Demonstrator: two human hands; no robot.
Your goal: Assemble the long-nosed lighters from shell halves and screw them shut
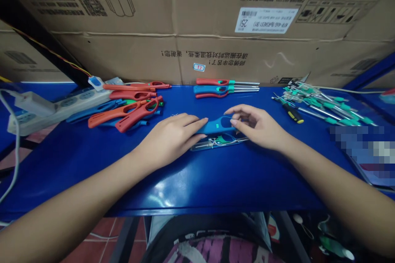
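Between my hands is a blue plastic lighter shell (212, 126) with an oval trigger opening at its right end. My left hand (175, 135) closes its fingers on the shell's left end. The thumb and bent fingers of my right hand (257, 125) pinch its right end. Just below it, on the blue table (173, 185), lies an open blue half (219, 141) holding a metal tube, a green part and thin wires. The shell and my fingers partly cover this half.
Red, orange and blue shells (129, 116) lie left beside a power strip (77, 100). Red and blue lighters (212, 89) rest by the cardboard box (173, 16). On the right are green-and-metal inner parts (327, 104), a yellow-black screwdriver (292, 113) and a blurred-out device (370, 156).
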